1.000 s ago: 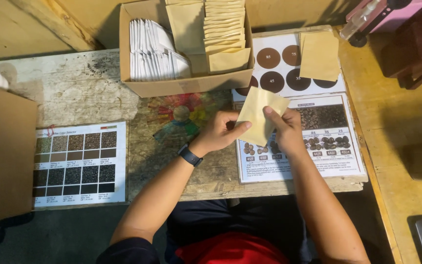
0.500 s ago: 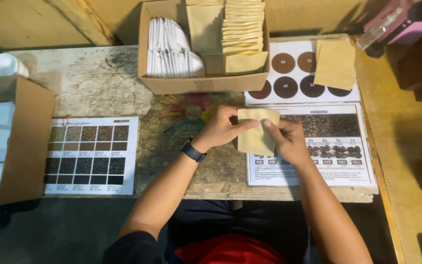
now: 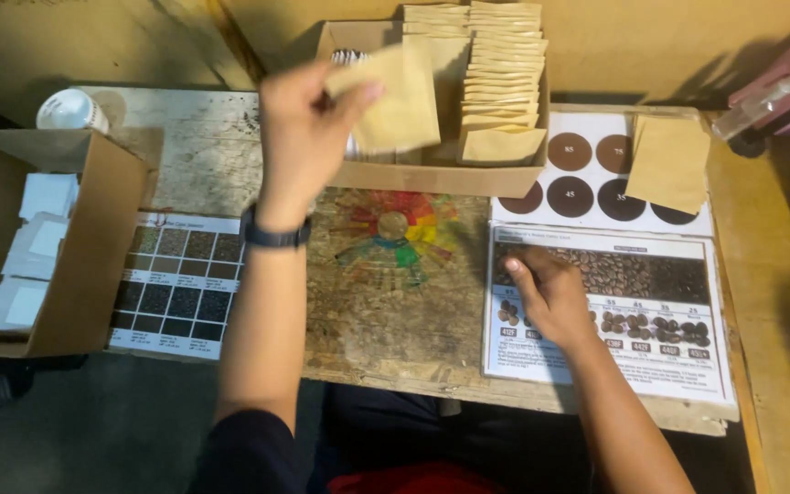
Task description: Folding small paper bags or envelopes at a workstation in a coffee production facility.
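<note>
My left hand (image 3: pixel 308 123) pinches a tan pouch (image 3: pixel 395 101) over the box (image 3: pixel 441 174); my right hand (image 3: pixel 550 293) rests flat, empty, on the chart (image 3: pixel 688 366).

Worn wooden table (image 3: pixel 386 311): two cardboard boxes (image 3: pixel 75 265) (image 3: pixel 432 174), three printed charts (image 3: pixel 180 284) (image 3: pixel 614 302) (image 3: pixel 587 174), tan pouch (image 3: pixel 669 163), white cup (image 3: pixel 70 110).

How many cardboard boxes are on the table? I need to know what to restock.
2. One open cardboard box sits at the left edge, holding white packets. The other box stands at the back centre, holding tan envelopes; the left hand lifts one tan envelope above it.
</note>
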